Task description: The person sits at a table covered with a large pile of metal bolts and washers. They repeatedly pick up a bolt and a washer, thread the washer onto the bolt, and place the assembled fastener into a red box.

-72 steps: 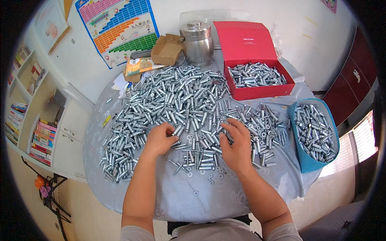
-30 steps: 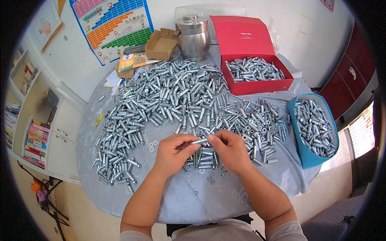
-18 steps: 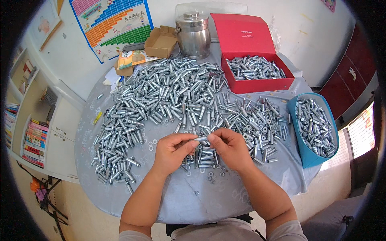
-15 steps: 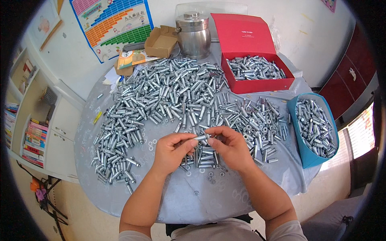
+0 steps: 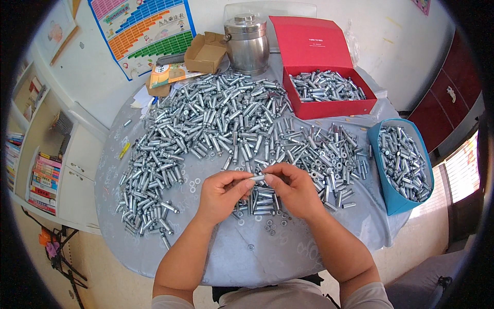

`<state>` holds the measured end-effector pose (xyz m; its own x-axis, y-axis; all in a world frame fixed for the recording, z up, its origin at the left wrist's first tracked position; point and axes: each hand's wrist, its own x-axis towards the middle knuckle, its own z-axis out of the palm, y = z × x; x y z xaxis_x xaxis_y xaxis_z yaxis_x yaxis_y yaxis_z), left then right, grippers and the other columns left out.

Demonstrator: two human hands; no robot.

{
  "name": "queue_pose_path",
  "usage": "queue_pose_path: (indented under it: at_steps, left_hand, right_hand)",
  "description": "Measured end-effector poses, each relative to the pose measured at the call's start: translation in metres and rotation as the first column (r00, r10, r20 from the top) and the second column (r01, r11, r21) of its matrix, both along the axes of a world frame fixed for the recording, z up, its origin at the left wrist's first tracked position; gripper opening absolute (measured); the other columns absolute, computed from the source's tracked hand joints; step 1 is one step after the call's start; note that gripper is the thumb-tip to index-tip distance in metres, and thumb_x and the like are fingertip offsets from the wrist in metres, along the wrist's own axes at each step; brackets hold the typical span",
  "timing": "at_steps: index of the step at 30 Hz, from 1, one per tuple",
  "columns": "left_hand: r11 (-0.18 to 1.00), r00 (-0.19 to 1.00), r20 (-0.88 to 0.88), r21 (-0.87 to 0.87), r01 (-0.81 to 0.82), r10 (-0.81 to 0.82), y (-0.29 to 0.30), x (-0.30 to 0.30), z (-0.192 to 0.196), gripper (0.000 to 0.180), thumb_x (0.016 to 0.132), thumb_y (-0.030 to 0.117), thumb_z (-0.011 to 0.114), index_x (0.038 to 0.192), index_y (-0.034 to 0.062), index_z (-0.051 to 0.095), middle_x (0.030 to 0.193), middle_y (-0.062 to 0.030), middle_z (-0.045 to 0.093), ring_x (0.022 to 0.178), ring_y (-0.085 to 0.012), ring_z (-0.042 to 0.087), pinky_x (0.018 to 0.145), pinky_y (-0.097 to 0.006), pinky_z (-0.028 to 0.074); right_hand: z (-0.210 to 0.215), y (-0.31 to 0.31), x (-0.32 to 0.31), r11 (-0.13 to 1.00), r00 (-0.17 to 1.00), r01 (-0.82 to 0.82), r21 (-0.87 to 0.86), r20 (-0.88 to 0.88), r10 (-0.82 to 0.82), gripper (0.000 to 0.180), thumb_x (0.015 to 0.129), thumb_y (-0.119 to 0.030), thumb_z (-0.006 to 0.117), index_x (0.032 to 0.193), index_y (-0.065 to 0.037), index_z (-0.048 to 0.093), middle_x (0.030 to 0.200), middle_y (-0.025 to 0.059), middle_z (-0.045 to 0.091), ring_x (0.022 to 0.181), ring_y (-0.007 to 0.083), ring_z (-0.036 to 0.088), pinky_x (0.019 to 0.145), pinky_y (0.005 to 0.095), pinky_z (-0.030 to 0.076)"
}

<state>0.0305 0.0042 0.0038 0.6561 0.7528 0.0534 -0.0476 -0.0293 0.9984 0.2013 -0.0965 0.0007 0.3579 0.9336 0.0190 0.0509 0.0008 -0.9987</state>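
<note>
Between my two hands, over the near middle of the table, a silvery expansion bolt (image 5: 257, 178) lies roughly level. My left hand (image 5: 222, 194) pinches its left end with thumb and fingertips. At its right end the thumb and fingers of my right hand (image 5: 294, 189) close round it, hiding that tip. Just beneath my hands lies a small group of the same bolts (image 5: 263, 202). Loose washers (image 5: 271, 226) are scattered on the cloth in front of it. A big heap of bolts (image 5: 221, 113) spreads behind and to the left.
An open red box (image 5: 329, 109) full of bolts stands at the back right. On the right edge sits a blue fabric bin (image 5: 401, 198) of bolts. A steel pot (image 5: 248, 49), a cardboard box (image 5: 206, 54) and a yellow marker-like object (image 5: 124, 150) are also on the table.
My right fingers have shifted slightly on the bolt's right end and now cover more of it. My left hand and the piles look the same.
</note>
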Motion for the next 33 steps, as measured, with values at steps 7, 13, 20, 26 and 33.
queue_pose_path:
  at_steps: [7, 13, 20, 26, 33]
  left_hand:
    - [1.000, 1.000, -0.008, 0.007, -0.002, 0.002, -0.002, 0.001, 0.001, 0.016, 0.089, 0.007, 0.068, 0.103, -0.0026, 0.069, 0.080, -0.0047, 0.068, 0.064, -0.0081, 0.060, 0.057, -0.021, 0.049]
    - [1.000, 1.000, 0.008, -0.011, -0.010, 0.010, -0.001, 0.001, 0.001, 0.016, 0.090, 0.007, 0.067, 0.103, -0.0030, 0.069, 0.080, -0.0063, 0.068, 0.065, -0.0097, 0.062, 0.058, -0.022, 0.052]
    - [1.000, 1.000, -0.003, 0.006, -0.001, 0.001, 0.000, 0.000, -0.001, 0.016, 0.090, 0.006, 0.066, 0.102, -0.0030, 0.069, 0.080, -0.0069, 0.068, 0.065, -0.0106, 0.063, 0.058, -0.023, 0.053]
    - [1.000, 1.000, 0.006, -0.026, -0.015, 0.015, 0.000, -0.001, 0.000, 0.016, 0.091, 0.007, 0.065, 0.103, -0.0027, 0.069, 0.082, -0.0073, 0.068, 0.065, -0.0110, 0.063, 0.058, -0.023, 0.053]
    - [0.999, 0.999, 0.028, -0.036, -0.038, 0.039, 0.000, 0.001, 0.001, 0.016, 0.091, 0.009, 0.065, 0.101, -0.0034, 0.068, 0.081, -0.0073, 0.068, 0.064, -0.0110, 0.062, 0.057, -0.024, 0.052]
  right_hand:
    - [-0.001, 0.000, 0.002, 0.999, 1.000, -0.030, -0.020, -0.009, 0.030, 0.022, 0.092, -0.015, 0.065, 0.108, -0.001, 0.064, 0.085, 0.0022, 0.064, 0.077, 0.0073, 0.056, 0.070, 0.0234, 0.046]
    - [0.005, 0.001, -0.002, 1.000, 0.992, -0.013, -0.022, -0.126, 0.011, 0.021, 0.093, -0.017, 0.064, 0.106, 0.000, 0.064, 0.086, 0.0015, 0.064, 0.077, 0.0071, 0.055, 0.071, 0.0243, 0.046]
    - [0.003, 0.001, 0.000, 0.998, 0.994, -0.038, -0.042, -0.104, 0.034, 0.021, 0.093, -0.016, 0.064, 0.107, 0.000, 0.063, 0.085, 0.0009, 0.063, 0.075, 0.0062, 0.054, 0.069, 0.0229, 0.045]
    - [0.008, 0.000, 0.000, 0.996, 0.980, -0.058, -0.065, -0.192, 0.045, 0.020, 0.093, -0.014, 0.063, 0.109, -0.001, 0.064, 0.083, 0.0000, 0.063, 0.069, 0.0043, 0.051, 0.063, 0.0204, 0.043]
    - [0.009, 0.001, -0.004, 1.000, 0.974, -0.020, 0.021, -0.223, 0.024, 0.018, 0.094, -0.014, 0.063, 0.106, -0.001, 0.064, 0.081, -0.0004, 0.061, 0.066, 0.0047, 0.051, 0.058, 0.0207, 0.042]
